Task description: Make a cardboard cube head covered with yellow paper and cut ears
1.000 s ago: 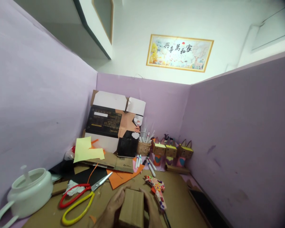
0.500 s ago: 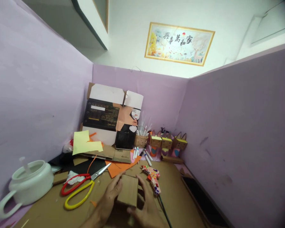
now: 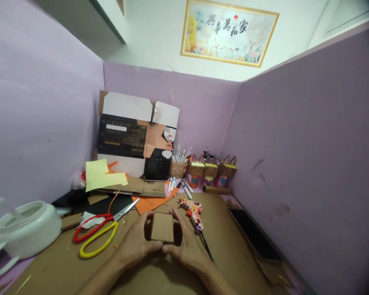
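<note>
A small cardboard box (image 3: 162, 226) sits between my two hands, low in the middle of the view. My left hand (image 3: 140, 235) curls round its left side, thumb along the near edge. On the other side my right hand (image 3: 182, 239) closes on it, its thumb at the near edge too. To the right of that hand lies a hot glue gun (image 3: 195, 211) with a flowery pattern and a black cord. Scissors (image 3: 106, 233) with one red and one yellow handle lie left of my left hand, blades slightly apart.
A white pot (image 3: 30, 229) stands at the left. Behind are a flattened printed carton (image 3: 123, 137), yellow paper (image 3: 101, 176), orange paper (image 3: 150, 203), markers (image 3: 187, 188) and a basket of sticks (image 3: 178, 168). Several eared cardboard figures (image 3: 210, 169) stand at the back right. A dark flat object (image 3: 253, 235) lies right.
The box has turned from a tilt to nearly straight, with both thumbs now at its near edge. The camera has tipped downward, so the surroundings sit higher in view.
</note>
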Available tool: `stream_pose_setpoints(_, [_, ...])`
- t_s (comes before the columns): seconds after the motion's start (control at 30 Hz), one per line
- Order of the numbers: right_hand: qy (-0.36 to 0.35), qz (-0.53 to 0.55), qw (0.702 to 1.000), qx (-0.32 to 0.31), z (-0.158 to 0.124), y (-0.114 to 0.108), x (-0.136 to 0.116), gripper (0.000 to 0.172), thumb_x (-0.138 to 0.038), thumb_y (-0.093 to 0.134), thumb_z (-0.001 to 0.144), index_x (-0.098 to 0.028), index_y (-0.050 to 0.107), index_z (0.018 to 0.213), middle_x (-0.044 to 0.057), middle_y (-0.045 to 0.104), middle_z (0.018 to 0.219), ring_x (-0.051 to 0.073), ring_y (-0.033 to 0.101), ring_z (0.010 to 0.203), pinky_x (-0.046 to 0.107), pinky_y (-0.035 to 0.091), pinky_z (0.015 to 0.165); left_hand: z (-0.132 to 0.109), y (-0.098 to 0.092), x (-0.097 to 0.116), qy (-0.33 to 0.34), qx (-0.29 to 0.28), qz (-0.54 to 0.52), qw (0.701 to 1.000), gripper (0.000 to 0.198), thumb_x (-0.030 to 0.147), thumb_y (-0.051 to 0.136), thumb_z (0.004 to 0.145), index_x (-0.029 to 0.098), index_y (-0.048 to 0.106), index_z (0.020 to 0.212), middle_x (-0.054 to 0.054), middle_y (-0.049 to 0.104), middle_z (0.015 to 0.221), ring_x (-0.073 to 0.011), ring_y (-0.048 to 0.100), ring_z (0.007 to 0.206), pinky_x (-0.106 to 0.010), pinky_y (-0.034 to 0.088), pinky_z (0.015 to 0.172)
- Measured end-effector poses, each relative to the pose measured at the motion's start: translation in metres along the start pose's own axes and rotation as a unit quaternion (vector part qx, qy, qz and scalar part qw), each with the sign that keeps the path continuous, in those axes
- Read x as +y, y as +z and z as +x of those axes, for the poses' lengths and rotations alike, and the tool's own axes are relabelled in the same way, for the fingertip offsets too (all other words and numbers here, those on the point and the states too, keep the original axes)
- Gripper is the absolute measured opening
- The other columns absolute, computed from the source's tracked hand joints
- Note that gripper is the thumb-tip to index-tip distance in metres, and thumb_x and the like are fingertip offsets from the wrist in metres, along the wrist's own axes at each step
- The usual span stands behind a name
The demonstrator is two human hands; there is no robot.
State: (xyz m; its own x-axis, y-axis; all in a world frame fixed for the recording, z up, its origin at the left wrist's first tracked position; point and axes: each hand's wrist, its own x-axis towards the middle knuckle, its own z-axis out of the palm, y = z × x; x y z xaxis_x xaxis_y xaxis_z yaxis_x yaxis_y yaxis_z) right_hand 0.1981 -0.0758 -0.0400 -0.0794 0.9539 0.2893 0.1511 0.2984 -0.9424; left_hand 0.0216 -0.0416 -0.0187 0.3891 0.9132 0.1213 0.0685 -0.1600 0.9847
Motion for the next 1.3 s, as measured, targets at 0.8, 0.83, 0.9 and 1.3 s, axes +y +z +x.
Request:
stream_pose_setpoints(0.8, [0.023, 0.034, 0.999, -0.011, 0.002, -0.001, 0.018, 0.08, -0.036, 0.075, 0.063, -0.02, 0.039, 0.132, 0.015, 0.044, 0.134, 0.03, 0.048, 0.118, 0.047, 0.037, 0.098, 0.006, -0.009, -0.011, 0.004, -0.009, 0.047, 0.999, 0.068, 0.028, 0.079, 0.051, 0.018, 0.053, 0.113, -0.013, 0.06, 0.114, -0.0321, 0.053, 0.107, -0.042, 0.04, 0.093])
stream_pose_setpoints(0.83, [0.03, 0.051, 0.998, -0.018, 0.003, -0.002, 0.019, 0.085, -0.039, 0.076, 0.061, -0.02, 0.036, 0.134, 0.015, 0.042, 0.136, 0.03, 0.048, 0.118, 0.046, 0.038, 0.097, 0.006, -0.008, -0.01, 0.003, -0.014, 0.035, 0.999, 0.068, 0.028, 0.079, 0.051, 0.018, 0.052, 0.113, -0.013, 0.06, 0.114, -0.0319, 0.054, 0.107, -0.042, 0.04, 0.092])
stream_pose_setpoints(0.9, [0.046, 0.079, 0.995, -0.028, 0.006, -0.006, 0.016, 0.097, -0.043, 0.079, 0.055, -0.021, 0.03, 0.136, 0.017, 0.038, 0.137, 0.03, 0.048, 0.118, 0.046, 0.039, 0.096, 0.007, -0.008, -0.009, -0.009, -0.027, -0.01, 1.0, 0.068, 0.027, 0.079, 0.052, 0.018, 0.051, 0.113, -0.013, 0.06, 0.115, -0.0315, 0.053, 0.108, -0.041, 0.041, 0.092])
stream_pose_setpoints(1.3, [-0.004, 0.232, 0.973, 0.02, 0.035, -0.001, -0.013, 0.098, -0.051, 0.079, 0.048, -0.029, 0.034, 0.133, 0.011, 0.035, 0.14, 0.029, 0.047, 0.117, 0.043, 0.041, 0.093, 0.026, 0.001, 0.009, -0.226, -0.028, -0.457, 0.86, 0.034, 0.034, 0.054, 0.08, 0.013, 0.058, 0.106, -0.011, 0.069, 0.095, -0.0234, 0.064, 0.08, -0.04, 0.051, 0.074])
